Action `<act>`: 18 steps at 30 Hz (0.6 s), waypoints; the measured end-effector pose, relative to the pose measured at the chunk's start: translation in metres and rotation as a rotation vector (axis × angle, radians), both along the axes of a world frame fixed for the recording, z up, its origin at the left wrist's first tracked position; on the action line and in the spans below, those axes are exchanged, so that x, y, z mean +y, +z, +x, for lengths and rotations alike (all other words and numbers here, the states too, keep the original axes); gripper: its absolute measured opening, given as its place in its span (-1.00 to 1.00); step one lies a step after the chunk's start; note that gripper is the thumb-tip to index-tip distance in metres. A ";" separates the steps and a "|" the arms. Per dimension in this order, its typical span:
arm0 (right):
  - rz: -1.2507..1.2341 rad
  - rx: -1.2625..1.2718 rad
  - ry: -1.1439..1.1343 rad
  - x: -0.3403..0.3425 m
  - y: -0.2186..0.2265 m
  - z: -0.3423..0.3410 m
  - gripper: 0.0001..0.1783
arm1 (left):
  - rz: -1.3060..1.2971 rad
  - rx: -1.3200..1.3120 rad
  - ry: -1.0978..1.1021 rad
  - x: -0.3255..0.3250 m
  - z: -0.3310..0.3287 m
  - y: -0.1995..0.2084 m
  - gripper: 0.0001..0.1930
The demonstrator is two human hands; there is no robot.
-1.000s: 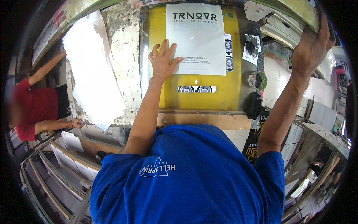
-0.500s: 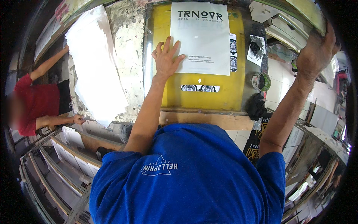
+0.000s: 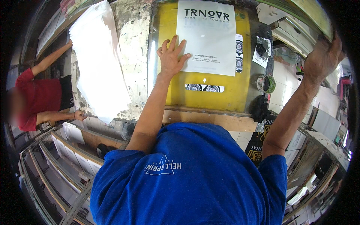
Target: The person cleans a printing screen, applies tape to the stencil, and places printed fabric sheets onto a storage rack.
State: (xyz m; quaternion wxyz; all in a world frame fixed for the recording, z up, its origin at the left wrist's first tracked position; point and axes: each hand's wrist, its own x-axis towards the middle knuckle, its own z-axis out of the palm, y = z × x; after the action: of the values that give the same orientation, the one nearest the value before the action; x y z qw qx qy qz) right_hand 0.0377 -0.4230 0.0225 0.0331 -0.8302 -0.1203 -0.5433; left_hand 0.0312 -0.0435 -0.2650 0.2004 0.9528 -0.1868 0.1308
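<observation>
A white printed sheet point(image 3: 210, 41) with dark lettering lies on a yellow panel point(image 3: 210, 99) set in a dark-edged bench. My left hand point(image 3: 173, 60) rests on the sheet's left edge, fingers spread, partly over the yellow panel. At the upper right, my right hand point(image 3: 323, 60) is closed round the near corner of a raised, greenish-yellow frame point(image 3: 313, 15). Most of that frame runs out of view. Black-and-white patterned strips point(image 3: 204, 88) stick to the panel below the sheet, and another strip point(image 3: 239, 53) shows at its right edge.
A pile of large white sheets point(image 3: 99, 63) covers the stained board point(image 3: 135, 45) on the left. A person in a red shirt point(image 3: 41, 93) reaches to its edge. On the bench's right side are a tape roll point(image 3: 266, 83), a black cloth point(image 3: 259, 108) and an ink-smeared paper point(image 3: 262, 50).
The whole view has shifted slightly, so the bench appears a little farther right. My left hand stays on the sheet and my right hand stays on the frame.
</observation>
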 end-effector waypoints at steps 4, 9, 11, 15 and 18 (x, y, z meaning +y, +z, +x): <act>0.003 -0.021 0.009 0.002 -0.001 0.001 -0.51 | 0.022 -0.005 0.005 0.000 0.000 -0.001 -0.40; 0.013 -0.021 0.032 0.003 0.000 0.001 -0.50 | 0.031 -0.002 0.002 -0.001 0.000 0.000 -0.38; 0.014 -0.017 0.028 0.003 0.000 0.001 -0.50 | 0.026 -0.007 0.002 0.000 0.000 0.000 -0.38; 0.012 -0.016 0.046 0.001 0.000 0.001 -0.51 | 0.037 0.009 0.006 0.000 -0.001 -0.001 -0.37; 0.020 -0.020 0.044 0.003 0.000 0.001 -0.52 | 0.041 0.020 0.005 0.000 0.000 -0.001 -0.37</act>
State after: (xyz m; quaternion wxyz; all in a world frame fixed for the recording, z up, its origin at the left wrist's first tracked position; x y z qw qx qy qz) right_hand 0.0385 -0.4201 0.0224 0.0525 -0.8216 -0.1335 -0.5517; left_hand 0.0307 -0.0439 -0.2658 0.1825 0.9584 -0.1849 0.1180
